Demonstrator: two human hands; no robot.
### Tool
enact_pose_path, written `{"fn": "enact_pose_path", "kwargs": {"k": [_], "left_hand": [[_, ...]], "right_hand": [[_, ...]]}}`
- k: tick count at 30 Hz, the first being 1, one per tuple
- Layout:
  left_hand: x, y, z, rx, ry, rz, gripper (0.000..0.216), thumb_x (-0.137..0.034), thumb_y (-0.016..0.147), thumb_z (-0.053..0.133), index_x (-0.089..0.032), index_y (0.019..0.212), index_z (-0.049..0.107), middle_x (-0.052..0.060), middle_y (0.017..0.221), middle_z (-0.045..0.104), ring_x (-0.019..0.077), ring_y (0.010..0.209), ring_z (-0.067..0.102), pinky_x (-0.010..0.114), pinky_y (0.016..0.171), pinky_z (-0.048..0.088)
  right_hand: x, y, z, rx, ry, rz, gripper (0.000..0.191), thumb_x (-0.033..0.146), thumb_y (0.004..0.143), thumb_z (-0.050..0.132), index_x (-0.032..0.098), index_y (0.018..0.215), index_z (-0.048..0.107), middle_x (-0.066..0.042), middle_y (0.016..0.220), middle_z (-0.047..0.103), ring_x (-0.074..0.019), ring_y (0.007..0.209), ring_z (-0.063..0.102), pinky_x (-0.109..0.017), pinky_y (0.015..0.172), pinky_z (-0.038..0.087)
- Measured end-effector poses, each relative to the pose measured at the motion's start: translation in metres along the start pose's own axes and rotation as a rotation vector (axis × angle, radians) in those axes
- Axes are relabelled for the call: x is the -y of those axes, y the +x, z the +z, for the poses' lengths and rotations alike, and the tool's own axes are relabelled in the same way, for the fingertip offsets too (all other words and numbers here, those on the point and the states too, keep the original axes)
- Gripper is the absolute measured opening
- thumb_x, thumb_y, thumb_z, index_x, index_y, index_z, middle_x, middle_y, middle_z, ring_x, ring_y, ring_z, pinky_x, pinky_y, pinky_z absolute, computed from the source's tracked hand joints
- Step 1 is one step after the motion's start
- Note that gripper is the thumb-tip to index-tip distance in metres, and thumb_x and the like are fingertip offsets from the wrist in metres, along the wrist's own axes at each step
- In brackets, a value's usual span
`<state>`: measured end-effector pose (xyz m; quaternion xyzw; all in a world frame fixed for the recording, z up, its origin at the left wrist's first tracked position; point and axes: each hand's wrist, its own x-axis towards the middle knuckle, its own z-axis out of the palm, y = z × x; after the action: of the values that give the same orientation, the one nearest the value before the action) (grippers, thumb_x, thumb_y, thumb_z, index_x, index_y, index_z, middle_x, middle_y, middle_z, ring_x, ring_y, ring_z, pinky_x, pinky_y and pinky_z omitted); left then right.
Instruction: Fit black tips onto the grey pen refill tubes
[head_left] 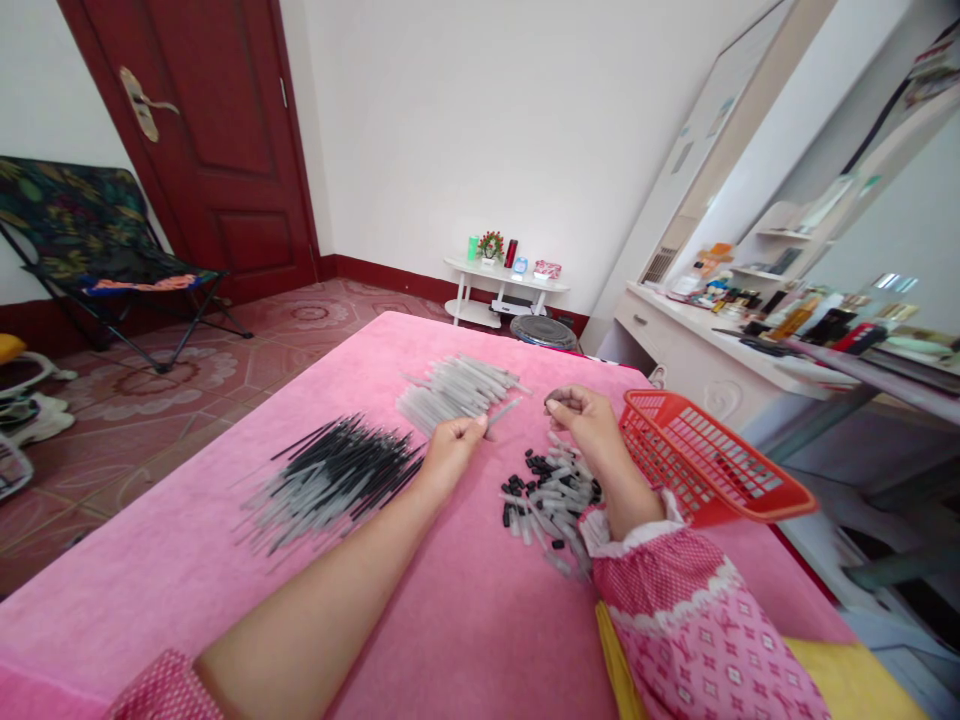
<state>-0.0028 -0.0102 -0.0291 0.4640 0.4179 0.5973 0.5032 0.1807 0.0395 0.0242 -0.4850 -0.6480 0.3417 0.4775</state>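
My left hand (pixel 456 442) is closed in a pinch on a slim translucent tube (pixel 504 412), whose end points up and right. Across from it, my right hand (pixel 586 412) has its fingertips pressed together; something small and dark may be between them, but I cannot make it out. Just beyond my left hand lies a pile of thin translucent tubes (pixel 469 378). To its left spreads a heap of slender sticks, partly black and partly clear (pixel 341 470). Below my right hand is a loose pile of small black and clear caps (pixel 551 490), partly hidden by the wrist.
A red plastic basket (pixel 705 460) stands at the right side of the pink-covered table (pixel 450 620). Yellow cloth (pixel 847 675) lies near my right sleeve. Further right is a dresser (pixel 697 350) with bottles. A folding chair (pixel 112 250) is by the red door (pixel 217 130).
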Motion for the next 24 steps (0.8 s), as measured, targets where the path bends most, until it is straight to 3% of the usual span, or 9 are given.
{"fn": "enact_pose_path", "kwargs": {"k": [3,7,13,24], "left_hand": [[0.0,0.002,-0.003,0.031,-0.377,-0.175,0.027,-0.039,0.076,0.058,-0.012,0.073,0.061,-0.005,0.05,0.039,0.0041,0.039,0.027,0.018,0.039,0.016],[-0.002,0.005,-0.005,0.048,-0.63,-0.26,0.014,-0.022,0.08,0.053,-0.009,0.081,0.059,0.0,0.06,0.05,0.0052,0.045,0.043,0.015,0.041,0.031],[-0.003,0.006,-0.004,-0.002,-0.68,-0.284,0.019,-0.014,0.087,0.042,-0.008,0.081,0.06,0.005,0.064,0.059,0.0089,0.051,0.055,0.018,0.047,0.043],[-0.003,0.005,-0.004,-0.019,-0.696,-0.287,0.02,-0.013,0.088,0.042,-0.007,0.081,0.06,0.006,0.064,0.063,0.0103,0.053,0.06,0.019,0.049,0.048]], "right_hand": [[-0.01,-0.003,0.008,0.204,-0.199,0.006,0.009,0.021,0.064,0.056,0.015,0.069,0.06,-0.002,0.062,0.061,-0.0117,0.053,0.054,-0.023,0.051,0.043],[-0.017,-0.009,0.019,0.382,-0.453,-0.028,0.014,0.01,0.063,0.053,0.014,0.071,0.064,-0.003,0.064,0.065,-0.0117,0.057,0.057,-0.021,0.054,0.042],[-0.021,-0.01,0.019,0.451,-0.576,-0.078,0.018,0.01,0.064,0.054,0.014,0.075,0.067,-0.003,0.069,0.067,-0.0122,0.06,0.058,-0.02,0.056,0.041],[-0.017,-0.012,0.021,0.475,-0.621,-0.082,0.018,0.011,0.066,0.055,0.014,0.079,0.068,-0.003,0.072,0.068,-0.012,0.063,0.058,-0.02,0.057,0.04]]}}
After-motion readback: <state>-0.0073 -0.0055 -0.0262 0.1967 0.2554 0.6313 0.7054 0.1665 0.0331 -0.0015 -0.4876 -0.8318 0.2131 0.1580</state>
